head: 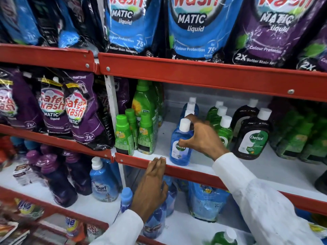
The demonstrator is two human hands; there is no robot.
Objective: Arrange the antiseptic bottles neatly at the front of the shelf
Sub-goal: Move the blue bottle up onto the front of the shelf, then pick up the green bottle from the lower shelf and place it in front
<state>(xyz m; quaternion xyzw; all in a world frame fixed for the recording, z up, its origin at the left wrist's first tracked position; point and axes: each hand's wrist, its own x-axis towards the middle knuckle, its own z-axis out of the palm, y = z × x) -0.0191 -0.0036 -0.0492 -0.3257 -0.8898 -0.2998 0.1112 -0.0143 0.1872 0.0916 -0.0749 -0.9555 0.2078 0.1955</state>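
A blue Dettol bottle (179,152) with a white cap stands at the front of the white shelf (276,172), just behind the red front rail (185,171). My right hand (203,137) is curled around its right side, thumb on the label and a finger by the cap. More blue bottles (191,106) line up behind it. Green Dettol bottles (223,128) stand in a row behind my right hand, and two brown Dettol bottles (252,137) stand further right. My left hand (152,184) rests with its fingertips on the red rail, holding nothing.
Green-capped bottles (123,137) crowd the shelf's left end. Green refill packs (300,138) sit at the right. Purple detergent pouches (77,112) hang left of the white upright. Large pouches (192,27) fill the shelf above, and blue bottles (102,183) fill the shelf below.
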